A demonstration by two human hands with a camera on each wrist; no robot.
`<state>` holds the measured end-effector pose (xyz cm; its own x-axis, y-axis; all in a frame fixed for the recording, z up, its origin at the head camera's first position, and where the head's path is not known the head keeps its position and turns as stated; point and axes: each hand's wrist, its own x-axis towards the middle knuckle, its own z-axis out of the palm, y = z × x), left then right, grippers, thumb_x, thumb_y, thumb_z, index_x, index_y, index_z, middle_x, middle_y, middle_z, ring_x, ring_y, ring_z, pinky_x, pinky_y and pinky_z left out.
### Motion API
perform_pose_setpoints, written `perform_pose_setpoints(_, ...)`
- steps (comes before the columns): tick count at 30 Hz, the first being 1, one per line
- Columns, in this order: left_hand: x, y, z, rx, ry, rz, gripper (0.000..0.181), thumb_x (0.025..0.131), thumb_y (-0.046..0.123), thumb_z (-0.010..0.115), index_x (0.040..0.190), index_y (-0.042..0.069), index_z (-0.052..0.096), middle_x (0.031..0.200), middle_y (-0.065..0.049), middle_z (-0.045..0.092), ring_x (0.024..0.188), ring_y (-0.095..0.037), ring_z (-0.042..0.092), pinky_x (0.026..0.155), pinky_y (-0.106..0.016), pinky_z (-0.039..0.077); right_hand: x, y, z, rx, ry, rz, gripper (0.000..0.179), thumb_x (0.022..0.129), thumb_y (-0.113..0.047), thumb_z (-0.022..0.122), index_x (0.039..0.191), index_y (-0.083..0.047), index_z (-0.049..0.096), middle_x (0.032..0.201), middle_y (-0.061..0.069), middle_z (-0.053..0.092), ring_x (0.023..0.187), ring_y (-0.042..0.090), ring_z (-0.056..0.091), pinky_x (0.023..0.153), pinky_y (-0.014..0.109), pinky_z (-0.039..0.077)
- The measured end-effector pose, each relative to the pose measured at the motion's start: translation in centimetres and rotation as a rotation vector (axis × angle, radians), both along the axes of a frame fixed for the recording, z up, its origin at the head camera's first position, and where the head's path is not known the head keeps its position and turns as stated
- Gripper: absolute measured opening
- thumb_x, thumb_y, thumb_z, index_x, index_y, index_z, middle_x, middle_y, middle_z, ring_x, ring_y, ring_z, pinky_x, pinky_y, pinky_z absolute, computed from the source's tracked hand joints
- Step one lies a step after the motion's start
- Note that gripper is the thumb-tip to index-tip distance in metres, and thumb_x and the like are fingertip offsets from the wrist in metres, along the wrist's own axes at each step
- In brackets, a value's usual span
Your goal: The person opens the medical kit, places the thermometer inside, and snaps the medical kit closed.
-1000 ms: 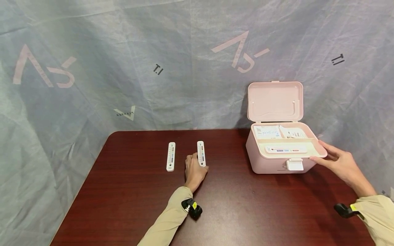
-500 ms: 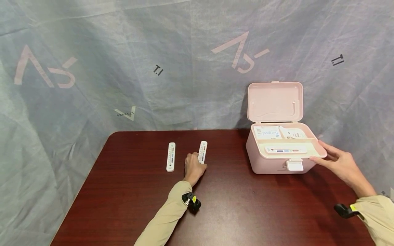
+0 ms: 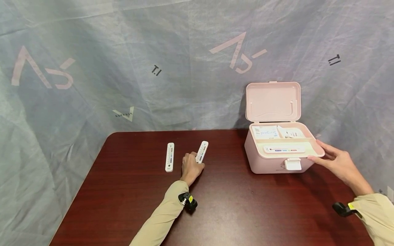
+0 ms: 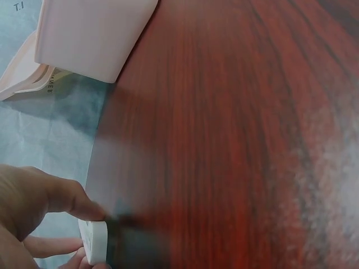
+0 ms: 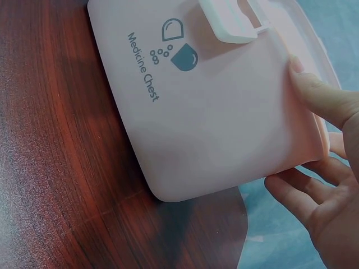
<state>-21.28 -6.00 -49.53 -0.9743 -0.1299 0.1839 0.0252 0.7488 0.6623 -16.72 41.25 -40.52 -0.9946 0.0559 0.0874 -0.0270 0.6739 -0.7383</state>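
My left hand (image 3: 191,168) pinches the lower end of a white thermometer (image 3: 201,151) with a printed scale, near the table's middle. The thermometer leans, its top toward the right. In the left wrist view, its white end (image 4: 97,242) sits between thumb and fingers. A second thermometer (image 3: 169,157) lies just left of that hand. On the right, my right hand (image 3: 340,164) grips the front right corner of a pink medicine chest (image 3: 267,165), thumb on the front, fingers at the side. The chest's lid (image 3: 273,101) is raised. A third thermometer (image 3: 284,149) lies in its front tray compartment.
White packets, one marked Surgical (image 3: 265,132), fill the chest's rear compartments. A white latch (image 3: 292,164) sticks out in front. The dark red table (image 3: 234,205) ends at the back before a grey cloth (image 3: 172,99).
The thermometer in my left hand has tilted, its top swinging right, while that hand shifted slightly left. My right hand keeps its hold on the chest. The whole head view shifted a little.
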Motion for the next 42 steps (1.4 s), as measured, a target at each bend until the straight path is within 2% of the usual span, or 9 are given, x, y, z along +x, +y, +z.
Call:
perform_pose_setpoints(5, 0.0, -0.1, 0.2, -0.005, 0.0, -0.022, 0.043, 0.065, 0.011, 0.077, 0.105, -0.001, 0.066, 0.087, -0.012, 0.057, 0.084, -0.031, 0.056, 0.073, -0.041, 0.046, -0.1, 0.0, -0.1, -0.007, 0.01, 0.002, 0.079, 0.082, -0.028, 0.074, 0.146, -0.008, 0.033, 0.146, 0.017, 0.034, 0.091, -0.024, 0.046, 0.069, 0.005, 0.042)
perform_pose_setpoints(12, 0.0, 0.0, 0.7, -0.024, 0.015, -0.048, 0.044, 0.065, 0.011, 0.075, 0.107, 0.001, 0.067, 0.091, -0.013, 0.06, 0.088, -0.032, 0.057, 0.073, -0.042, 0.047, -0.2, 0.1, -0.3, -0.001, 0.0, 0.008, 0.081, 0.082, -0.028, 0.074, 0.147, -0.01, 0.03, 0.144, 0.025, 0.031, 0.091, -0.023, 0.045, 0.068, 0.005, 0.042)
perform_pose_setpoints(19, 0.1, 0.5, 1.4, -0.027, 0.008, -0.089, 0.047, 0.067, 0.013, 0.075, 0.112, 0.002, 0.066, 0.096, -0.015, 0.061, 0.091, -0.03, 0.057, 0.076, -0.041, 0.047, -0.2, 0.2, -0.5, -0.01, 0.004, 0.007, 0.08, 0.082, -0.025, 0.074, 0.147, -0.009, 0.03, 0.146, 0.018, 0.032, 0.092, -0.023, 0.045, 0.068, 0.005, 0.042)
perform_pose_setpoints(28, 0.3, 0.9, 2.1, -0.009, 0.004, -0.115, 0.047, 0.067, 0.014, 0.076, 0.112, 0.003, 0.066, 0.097, -0.013, 0.06, 0.091, -0.028, 0.055, 0.077, -0.04, 0.045, -0.1, 0.3, -0.6, -0.016, 0.006, 0.007, 0.08, 0.082, -0.025, 0.074, 0.147, -0.009, 0.03, 0.147, 0.018, 0.032, 0.093, -0.022, 0.045, 0.068, 0.005, 0.042)
perform_pose_setpoints(42, 0.8, 1.3, 2.9, 0.001, 0.003, -0.178, 0.046, 0.068, 0.012, 0.075, 0.112, 0.005, 0.066, 0.099, -0.012, 0.061, 0.09, -0.025, 0.055, 0.076, -0.038, 0.045, 0.0, 0.1, -0.1, 0.031, -0.015, -0.013, 0.083, 0.082, -0.033, 0.074, 0.148, -0.014, 0.028, 0.147, 0.022, 0.029, 0.089, -0.026, 0.041, 0.068, 0.003, 0.039)
